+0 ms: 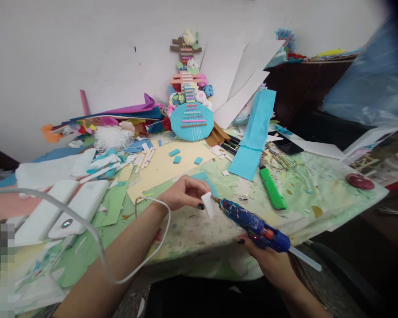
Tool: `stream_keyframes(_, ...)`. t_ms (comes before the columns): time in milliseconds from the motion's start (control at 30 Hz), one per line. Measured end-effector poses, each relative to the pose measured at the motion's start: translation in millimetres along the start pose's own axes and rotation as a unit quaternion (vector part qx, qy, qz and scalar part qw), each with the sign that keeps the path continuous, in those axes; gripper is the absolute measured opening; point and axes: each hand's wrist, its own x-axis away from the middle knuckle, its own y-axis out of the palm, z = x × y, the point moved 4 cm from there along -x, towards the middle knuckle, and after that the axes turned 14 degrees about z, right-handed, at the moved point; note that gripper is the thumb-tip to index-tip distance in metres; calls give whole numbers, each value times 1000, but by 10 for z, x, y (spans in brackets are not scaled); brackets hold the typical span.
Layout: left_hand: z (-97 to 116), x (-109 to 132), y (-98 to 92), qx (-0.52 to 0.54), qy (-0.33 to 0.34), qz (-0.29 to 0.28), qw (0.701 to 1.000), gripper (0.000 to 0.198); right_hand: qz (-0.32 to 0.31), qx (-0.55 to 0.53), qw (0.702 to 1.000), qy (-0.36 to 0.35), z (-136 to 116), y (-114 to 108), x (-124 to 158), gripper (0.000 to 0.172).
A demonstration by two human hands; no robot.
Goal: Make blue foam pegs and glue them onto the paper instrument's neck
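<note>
In the middle of the head view, my left hand (182, 193) pinches a small white strip (208, 206) between thumb and fingers. My right hand (268, 260) is wrapped round a blue hot glue gun (252, 223), whose nozzle touches or nearly touches the strip's upper edge. A clear glue stick (307, 259) sticks out of the gun's back end, and a red light shows on its side. Behind my left hand lies a piece of blue paper (207, 182). Several small blue blocks (177, 159) rest on a cream sheet (152, 170) farther back.
A blue paper lute (192, 123) leans at the back wall. A green utility knife (272, 187), scissors (281, 159) and a phone (288, 145) lie to the right. White power banks (81, 210) lie on the left. A white cable (99, 240) loops across my left forearm.
</note>
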Motion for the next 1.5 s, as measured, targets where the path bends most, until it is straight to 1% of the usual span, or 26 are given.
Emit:
stream_keyframes(133, -23, 4, 18, 2, -11, -7, 1000, 23, 11, -9, 1000, 13, 5, -3, 6, 22)
stream_keyframes(300, -22, 9, 27, 8, -14, 3, 1000, 23, -7, -9, 1000, 20, 23, -13, 17, 19)
stream_keyframes(467, -6, 19, 48, 8, -16, -4, 1000, 23, 12, -19, 1000, 21, -9, -15, 28, 19)
stream_keyframes(600, 9, 21, 55, 2, -5, -5, 1000, 22, -5, -15, 1000, 11, -11, 4, 6, 19)
stream_keyframes(700, 4, 19, 49, -2, -3, -4, 1000, 23, -1, -16, 1000, 23, 51, -8, -2, 22)
stream_keyframes(933, -1, 11, 25, -10, 10, 3, 1000, 23, 33, -10, 996, 87, 287, -48, 87, 30)
stream_keyframes(1000, 8, 7, 22, -13, 13, 5, 1000, 23, 47, -11, 995, 90, 329, -60, 100, 31)
stream_keyframes(1033, 14, 5, 20, -12, 15, 9, 1000, 24, 44, -9, 995, 88, 346, -63, 101, 31)
stream_keyframes(1167, 34, -6, -8, -2, 25, 36, 999, 25, 12, 12, 997, 74, 412, -76, 97, 29)
stream_keyframes(1233, 36, -9, -26, 0, 33, 45, 998, 25, 29, 17, 997, 74, 425, -99, 98, 29)
stream_keyframes(1333, 33, -8, -57, 9, 50, 57, 997, 23, 45, 25, 996, 70, 365, -99, 94, 30)
stream_keyframes(1500, 32, -10, -74, 24, 60, 75, 995, 23, 33, 1, 999, 38, 113, -38, 49, 29)
